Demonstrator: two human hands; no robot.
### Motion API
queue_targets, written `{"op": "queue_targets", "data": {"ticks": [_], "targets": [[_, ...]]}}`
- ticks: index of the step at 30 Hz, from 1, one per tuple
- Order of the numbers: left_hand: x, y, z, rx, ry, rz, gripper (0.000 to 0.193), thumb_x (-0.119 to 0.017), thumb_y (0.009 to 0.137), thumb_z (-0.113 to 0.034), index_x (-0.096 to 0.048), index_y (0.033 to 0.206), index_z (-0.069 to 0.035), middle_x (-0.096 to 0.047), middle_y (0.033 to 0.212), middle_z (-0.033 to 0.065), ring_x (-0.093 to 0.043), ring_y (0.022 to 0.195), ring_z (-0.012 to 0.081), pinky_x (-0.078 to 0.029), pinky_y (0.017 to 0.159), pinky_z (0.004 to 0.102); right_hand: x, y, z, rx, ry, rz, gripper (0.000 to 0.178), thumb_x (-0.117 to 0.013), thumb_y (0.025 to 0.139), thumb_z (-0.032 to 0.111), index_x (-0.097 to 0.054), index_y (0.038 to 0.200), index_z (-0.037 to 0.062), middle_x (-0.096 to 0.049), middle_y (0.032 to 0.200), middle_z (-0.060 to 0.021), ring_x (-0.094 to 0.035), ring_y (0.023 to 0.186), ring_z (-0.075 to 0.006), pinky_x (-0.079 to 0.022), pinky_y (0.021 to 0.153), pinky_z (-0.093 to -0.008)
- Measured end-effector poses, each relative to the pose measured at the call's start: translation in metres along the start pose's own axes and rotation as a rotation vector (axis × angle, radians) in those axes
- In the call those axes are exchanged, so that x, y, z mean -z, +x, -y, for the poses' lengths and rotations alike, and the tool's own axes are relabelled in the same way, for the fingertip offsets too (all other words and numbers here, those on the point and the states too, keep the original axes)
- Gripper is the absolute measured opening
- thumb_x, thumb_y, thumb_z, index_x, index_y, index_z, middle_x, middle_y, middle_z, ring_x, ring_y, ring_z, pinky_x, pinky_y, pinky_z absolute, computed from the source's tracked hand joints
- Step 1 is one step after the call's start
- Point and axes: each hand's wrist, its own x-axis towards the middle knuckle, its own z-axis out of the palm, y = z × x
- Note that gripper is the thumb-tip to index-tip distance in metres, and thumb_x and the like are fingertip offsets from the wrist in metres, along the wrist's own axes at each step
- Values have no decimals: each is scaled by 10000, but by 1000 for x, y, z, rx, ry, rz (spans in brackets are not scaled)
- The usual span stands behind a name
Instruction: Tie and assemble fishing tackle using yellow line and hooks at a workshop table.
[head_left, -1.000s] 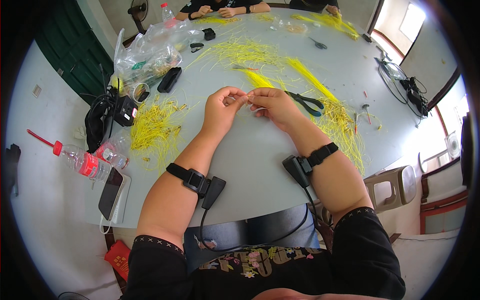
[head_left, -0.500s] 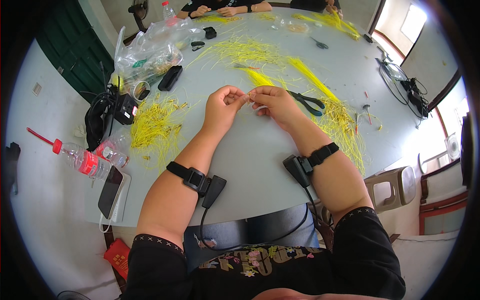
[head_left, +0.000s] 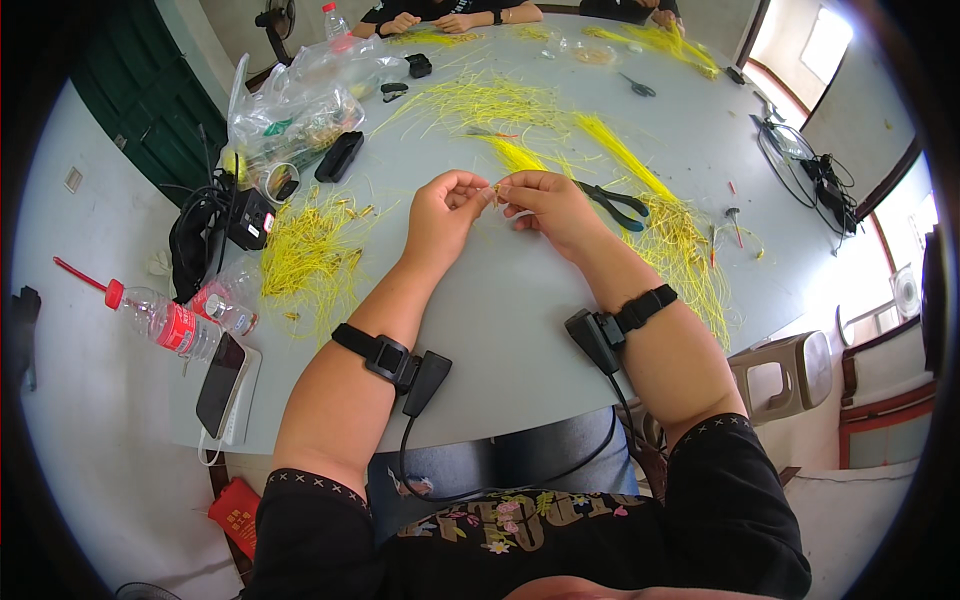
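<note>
My left hand (head_left: 445,212) and my right hand (head_left: 552,208) meet fingertip to fingertip over the middle of the grey table (head_left: 490,350). Both are closed in a pinch around something tiny and yellowish-brown, too small to name. Just beyond my right hand lie dark-handled pliers (head_left: 615,205), jaws toward the bundle of yellow strands (head_left: 517,154). A longer straight yellow bundle (head_left: 625,155) runs into a loose tangle of strands (head_left: 680,240) beside my right forearm. Left of my left hand is a heap of yellow strands (head_left: 310,250) with small brownish ends.
At the left are clear plastic bags (head_left: 290,105), a black case (head_left: 340,157), bottles (head_left: 170,322) and a phone (head_left: 220,380) on a white box. Scissors (head_left: 638,87) lie far off, and black cables (head_left: 830,190) at the right. Two people sit across the table.
My hands stay almost in place; the fingertips shift slightly, and a bit more of the tiny piece shows between them.
</note>
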Motion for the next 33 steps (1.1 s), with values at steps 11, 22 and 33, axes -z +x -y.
{"op": "queue_targets", "data": {"ticks": [11, 22, 33], "targets": [[0, 1, 3, -14, 13, -26, 127, -698, 836, -115, -670, 880, 0, -635, 721, 2, -532, 640, 57, -438, 597, 213, -1, -1, 1, 9, -6, -7, 213, -646, 864, 224, -672, 973, 43, -640, 893, -16, -574, 791, -108, -458, 668, -256], [1, 1, 2, 13, 11, -5, 152, -677, 860, -150, -678, 928, -15, -637, 764, 3, -551, 680, 73, -451, 639, 212, 0, 1, -1, 19, -22, -9, 217, -647, 861, 217, -674, 986, 41, -645, 896, -15, -581, 788, -102, -464, 666, -254], [0, 1, 2, -22, -15, -22, 123, -672, 850, -103, -680, 906, 6, -643, 743, 8, -536, 653, 59, -441, 613, 213, -1, 0, 2, 14, -26, -7, 168, -654, 874, 201, -658, 968, 62, -642, 901, 2, -580, 789, -93, -456, 667, -243]]}}
